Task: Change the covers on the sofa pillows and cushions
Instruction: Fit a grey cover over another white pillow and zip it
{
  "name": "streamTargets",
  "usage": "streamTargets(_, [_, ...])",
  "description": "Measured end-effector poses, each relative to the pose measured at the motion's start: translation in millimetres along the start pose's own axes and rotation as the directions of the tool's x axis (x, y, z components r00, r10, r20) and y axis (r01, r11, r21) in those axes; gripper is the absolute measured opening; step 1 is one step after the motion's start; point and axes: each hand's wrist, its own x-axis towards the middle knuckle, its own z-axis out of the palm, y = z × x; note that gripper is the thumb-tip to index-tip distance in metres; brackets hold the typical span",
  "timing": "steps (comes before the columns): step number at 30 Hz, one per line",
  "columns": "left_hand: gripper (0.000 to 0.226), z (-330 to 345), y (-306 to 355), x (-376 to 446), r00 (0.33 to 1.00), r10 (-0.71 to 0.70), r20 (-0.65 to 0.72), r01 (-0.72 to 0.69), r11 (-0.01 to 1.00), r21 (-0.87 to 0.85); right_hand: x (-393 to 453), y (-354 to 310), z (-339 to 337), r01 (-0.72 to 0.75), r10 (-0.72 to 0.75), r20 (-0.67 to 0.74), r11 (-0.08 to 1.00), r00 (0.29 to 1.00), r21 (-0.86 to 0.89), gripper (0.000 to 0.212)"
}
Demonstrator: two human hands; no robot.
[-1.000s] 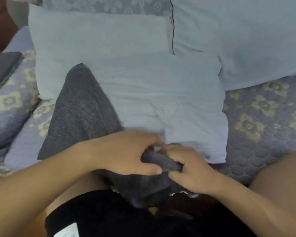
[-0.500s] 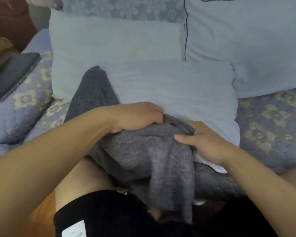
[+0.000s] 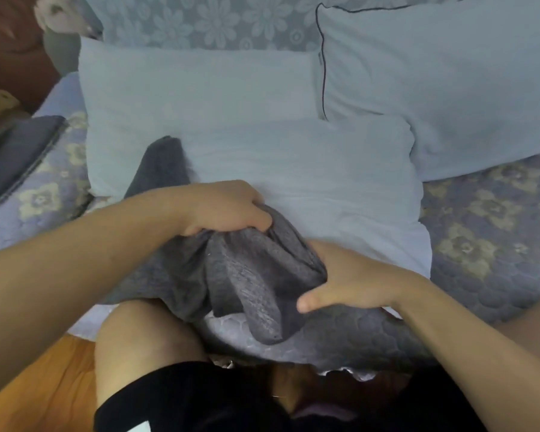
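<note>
A bare white pillow lies flat on the sofa seat in front of me. A dark grey knitted cover is bunched over its near left corner, with one end trailing back along the pillow's left side. My left hand grips a gathered fold at the top of the cover. My right hand has its fingers tucked into the cover's bunched opening, thumb stretched out below.
Two more white pillows lean on the flowered backrest, one at the left and one with dark piping at the right. A folded dark grey cloth lies on the quilted sofa seat at the far left. My knees are against the seat's front edge.
Both hands have lifted the bunched grey cover up onto the pillow's near corner and pulled apart, spreading its opening. My head has moved closer.
</note>
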Motion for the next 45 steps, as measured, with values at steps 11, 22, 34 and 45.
streamTargets(11, [0.017,11,0,-10,0.954,0.241,0.175,-0.270,0.948,0.167,8,-5,0,0.215,-0.011,-0.478,0.902,0.878,0.374,0.021])
streamTargets(22, [0.024,14,3,-21,0.975,0.209,0.074,-0.196,0.969,-0.153,4,-15,11,0.082,0.032,-0.595,0.983,0.803,0.163,0.013])
streamTargets(34, [0.016,74,-1,-14,0.563,0.393,-0.727,-0.338,0.912,0.231,-17,-30,28,0.174,-0.074,-0.576,0.977,0.814,0.120,0.046])
streamTargets(45, [0.017,114,-23,-9,0.247,0.569,-0.784,-0.374,0.803,0.464,-23,-19,52,0.008,-0.185,-0.674,0.967,0.715,-0.256,0.020])
